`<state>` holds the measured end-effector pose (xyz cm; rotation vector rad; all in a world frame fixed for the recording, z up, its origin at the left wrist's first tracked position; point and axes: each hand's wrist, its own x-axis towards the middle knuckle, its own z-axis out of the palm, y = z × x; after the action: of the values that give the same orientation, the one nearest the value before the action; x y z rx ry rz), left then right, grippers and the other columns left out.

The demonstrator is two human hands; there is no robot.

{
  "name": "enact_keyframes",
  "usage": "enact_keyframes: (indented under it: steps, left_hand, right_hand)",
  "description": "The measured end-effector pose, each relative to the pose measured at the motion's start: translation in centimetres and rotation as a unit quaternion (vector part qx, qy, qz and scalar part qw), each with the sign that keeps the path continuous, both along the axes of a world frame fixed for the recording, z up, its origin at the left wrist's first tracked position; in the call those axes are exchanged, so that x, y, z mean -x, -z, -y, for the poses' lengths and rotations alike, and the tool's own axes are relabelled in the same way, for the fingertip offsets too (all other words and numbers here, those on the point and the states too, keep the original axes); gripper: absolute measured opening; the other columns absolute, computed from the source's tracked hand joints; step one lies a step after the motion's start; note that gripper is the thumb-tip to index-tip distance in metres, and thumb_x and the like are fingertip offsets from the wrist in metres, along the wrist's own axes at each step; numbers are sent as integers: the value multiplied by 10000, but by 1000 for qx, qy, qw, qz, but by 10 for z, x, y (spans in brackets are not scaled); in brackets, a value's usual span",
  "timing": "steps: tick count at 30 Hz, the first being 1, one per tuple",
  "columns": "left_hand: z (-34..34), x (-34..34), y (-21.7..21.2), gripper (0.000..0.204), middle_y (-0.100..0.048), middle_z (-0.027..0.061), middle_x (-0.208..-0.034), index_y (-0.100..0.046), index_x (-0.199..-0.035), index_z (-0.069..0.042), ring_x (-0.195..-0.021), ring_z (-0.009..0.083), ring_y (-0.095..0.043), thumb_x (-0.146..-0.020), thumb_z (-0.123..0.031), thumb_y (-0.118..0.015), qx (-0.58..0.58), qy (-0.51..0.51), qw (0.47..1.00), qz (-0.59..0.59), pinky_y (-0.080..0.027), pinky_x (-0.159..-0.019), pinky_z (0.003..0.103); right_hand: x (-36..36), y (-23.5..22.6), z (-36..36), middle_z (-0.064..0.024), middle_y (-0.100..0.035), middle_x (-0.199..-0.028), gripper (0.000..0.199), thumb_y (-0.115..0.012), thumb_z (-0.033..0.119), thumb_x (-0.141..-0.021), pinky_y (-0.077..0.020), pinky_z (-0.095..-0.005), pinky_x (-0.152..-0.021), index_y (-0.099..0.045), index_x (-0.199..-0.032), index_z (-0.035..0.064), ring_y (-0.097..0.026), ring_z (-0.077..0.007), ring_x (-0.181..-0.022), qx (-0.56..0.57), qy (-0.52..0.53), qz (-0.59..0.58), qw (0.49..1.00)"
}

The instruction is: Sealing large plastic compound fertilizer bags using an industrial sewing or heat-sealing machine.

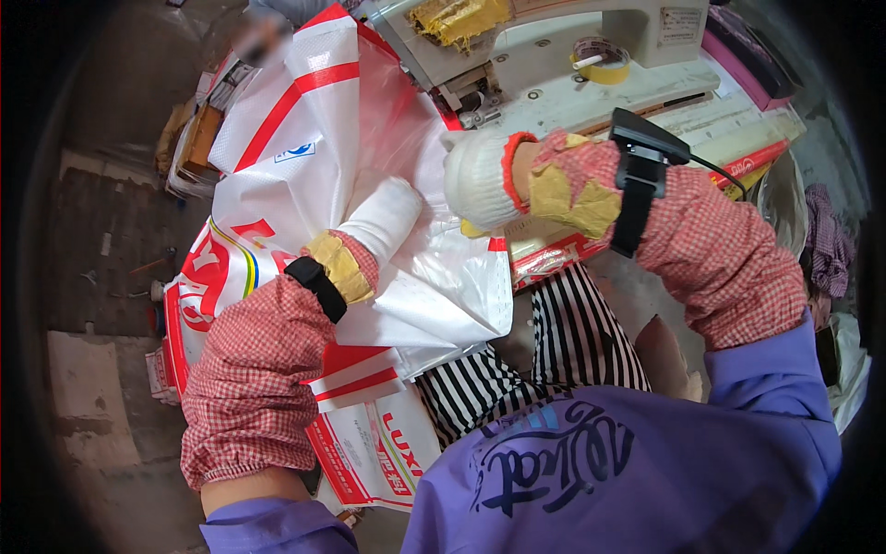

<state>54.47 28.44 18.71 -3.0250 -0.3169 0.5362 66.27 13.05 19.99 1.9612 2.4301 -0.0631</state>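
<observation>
A large white woven plastic sack [277, 198] with red stripes and print spreads across my lap and up to a sewing machine [572, 55]. My left hand [383, 220], in a white glove, lies among the sack's folds. Its fingers are hidden, so I cannot tell if they are closed. At the sack's right side, just below the machine's needle end, is my right hand [482, 180] in a white knit glove with a red cuff edge. It is curled into a rounded fist against the sack, its fingertips out of sight.
A yellow tape roll [602, 61] rests on the machine's bed. Beyond it lies a dark pink box [749, 55]. Another printed sack [374, 452] hangs below my left forearm. Checked cloth [831, 240] lies far right. Part of another person [263, 37] shows at the top, blurred.
</observation>
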Motion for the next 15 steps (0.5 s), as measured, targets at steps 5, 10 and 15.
enact_keyframes:
  steps: [5, 10, 15]
  left_hand:
    - [25, -6, -26, 154, -624, 110, -645, -661, -707, -81, -633, 227, -624, -749, -155, -533, -66, -12, 997, -50, -484, -601, 303]
    - [35, -2, -36, 110, -604, 90, -718, -619, -850, -44, -642, 193, -595, -777, -107, -568, 267, -217, 932, 117, -483, -621, 280]
    - [50, -14, -27, 329, -584, 64, -823, -525, -950, 20, -721, 114, -559, -684, -41, -709, 262, -152, 945, 128, -485, -688, 246]
  right_hand:
    - [-11, -42, 27, -115, -621, -867, 217, -569, 266, -773, -495, -377, -710, -634, -897, 99, -599, -280, -759, -108, 196, -260, 939]
    - [-28, -4, 45, -112, -630, -761, 197, -547, 196, -814, -481, -357, -615, -600, -992, 133, -626, -242, -710, -128, 541, -375, 742]
    - [12, 53, 50, -109, -610, -723, 332, -533, 353, -852, -478, -325, -572, -604, -898, 32, -590, -192, -625, -11, 403, -728, 555]
